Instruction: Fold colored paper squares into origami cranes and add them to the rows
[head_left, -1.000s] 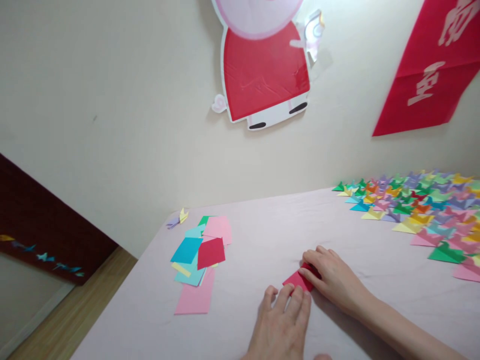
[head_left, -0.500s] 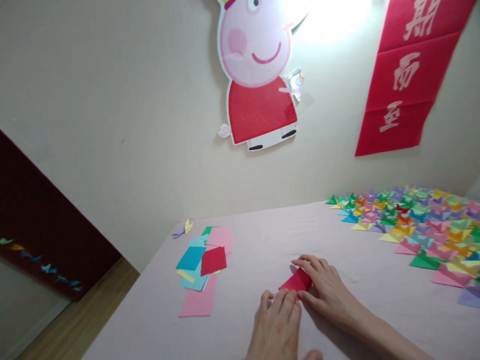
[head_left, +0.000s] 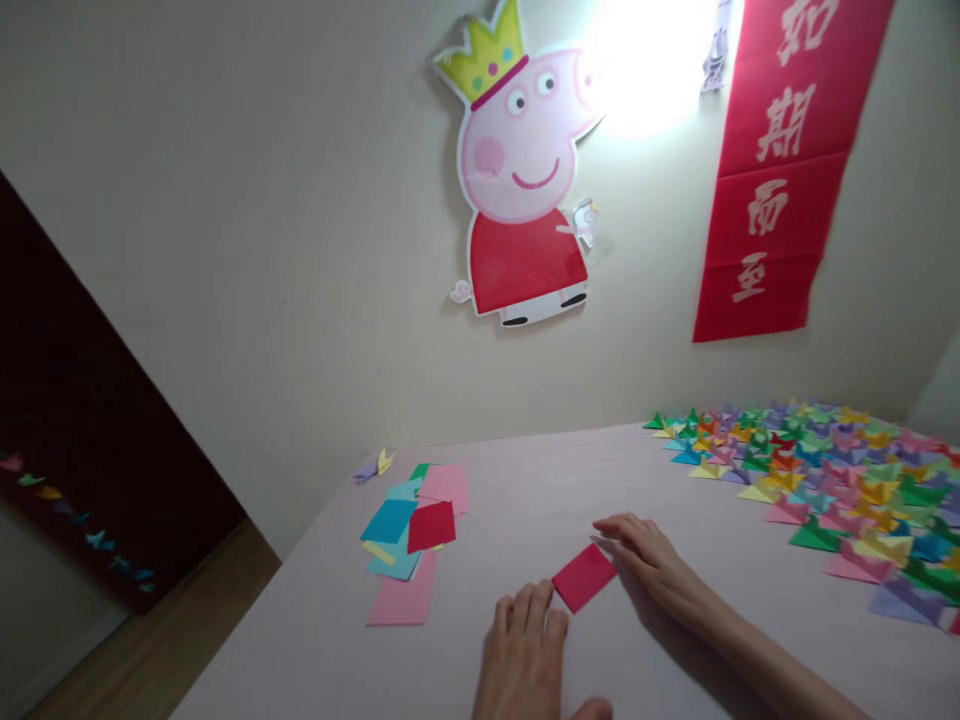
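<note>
A red folded paper rectangle [head_left: 583, 578] lies on the pale pink tabletop between my hands. My left hand [head_left: 523, 645] rests palm down at its lower left, fingers stretched forward, a fingertip at the paper's left corner. On the other side, my right hand [head_left: 643, 553] has its fingers stretched out just past the paper's upper right edge. Its thumb side is by the right corner; I cannot tell whether it touches. Neither hand grips the paper.
A loose pile of coloured paper sheets [head_left: 401, 595] lies to the left, a red sheet [head_left: 432, 527] on top. Two small folded paper shapes [head_left: 375, 466] sit behind it. Rows of folded paper figures [head_left: 832, 480] cover the right side. A wall [head_left: 337, 330] stands behind the table.
The red paper now lies flat and more of it shows. My left hand has slid left off it, and my right hand has drawn back from its top. The view has tilted up.
</note>
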